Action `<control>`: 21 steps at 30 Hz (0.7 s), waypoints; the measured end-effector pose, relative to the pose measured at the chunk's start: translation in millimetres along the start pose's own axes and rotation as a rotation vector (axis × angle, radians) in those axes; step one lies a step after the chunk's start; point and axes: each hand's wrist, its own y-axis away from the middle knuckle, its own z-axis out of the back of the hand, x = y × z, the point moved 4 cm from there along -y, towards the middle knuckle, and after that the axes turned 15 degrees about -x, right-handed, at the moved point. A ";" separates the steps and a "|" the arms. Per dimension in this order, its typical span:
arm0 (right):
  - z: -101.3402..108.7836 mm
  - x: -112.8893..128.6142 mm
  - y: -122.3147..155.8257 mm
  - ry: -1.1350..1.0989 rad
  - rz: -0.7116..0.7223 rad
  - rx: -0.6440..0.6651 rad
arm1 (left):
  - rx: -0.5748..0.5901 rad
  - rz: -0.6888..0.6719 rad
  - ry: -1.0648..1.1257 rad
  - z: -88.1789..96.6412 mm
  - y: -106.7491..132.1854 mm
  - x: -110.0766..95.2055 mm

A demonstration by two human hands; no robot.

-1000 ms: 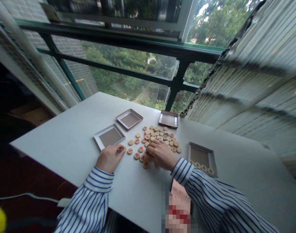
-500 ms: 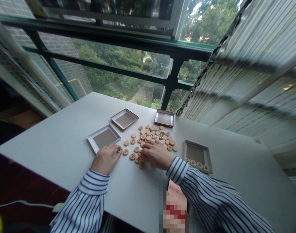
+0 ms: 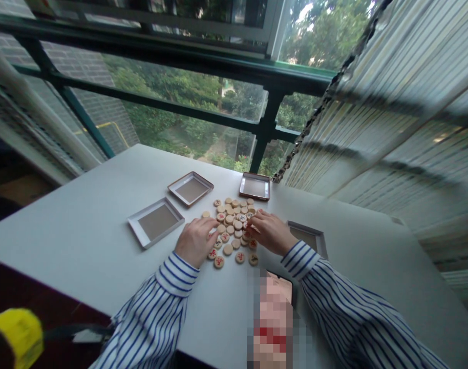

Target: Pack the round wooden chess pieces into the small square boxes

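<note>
A heap of round wooden game discs (image 3: 234, 221), some marked in red and some in dark ink, lies on the white table (image 3: 84, 241). My left hand (image 3: 196, 240) rests at the heap's left edge, fingers curled over discs there. At the heap's right edge my right hand (image 3: 270, 231) has its fingertips pinched among the discs. What either hand grips is hidden. Both arms wear blue-striped white sleeves.
Shallow square trays ring the heap: one at the left (image 3: 156, 222), one behind it (image 3: 190, 188), one at the back (image 3: 255, 185), one at the right (image 3: 306, 236) partly behind my right wrist. A phone (image 3: 282, 287) lies near the front edge. A window railing (image 3: 172, 56) and blinds (image 3: 391, 128) stand beyond.
My left hand has moved right, into the heap's left side. My right hand has shifted right and back to the heap's right edge. The camera has turned slightly.
</note>
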 end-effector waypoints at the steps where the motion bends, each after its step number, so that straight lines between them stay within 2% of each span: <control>1: -0.8 1.0 -1.4 0.001 0.006 0.004 | 0.019 -0.015 0.014 -5.8 -4.4 -5.2; 6: -3.2 0.9 -5.8 0.006 0.033 0.015 | 0.084 -0.143 0.043 -32.4 -21.1 -27.0; 9: -3.9 -0.2 -5.7 0.000 0.037 0.018 | 0.118 -0.190 0.022 -41.7 -23.3 -34.0; 15: 1.6 -7.7 -4.7 -0.021 0.012 -0.015 | 0.136 -0.213 -0.013 -47.9 -22.2 -36.1; 21: 13.3 -40.6 -2.7 0.009 -0.114 -0.086 | 0.151 -0.212 -0.038 -52.1 -23.4 -35.5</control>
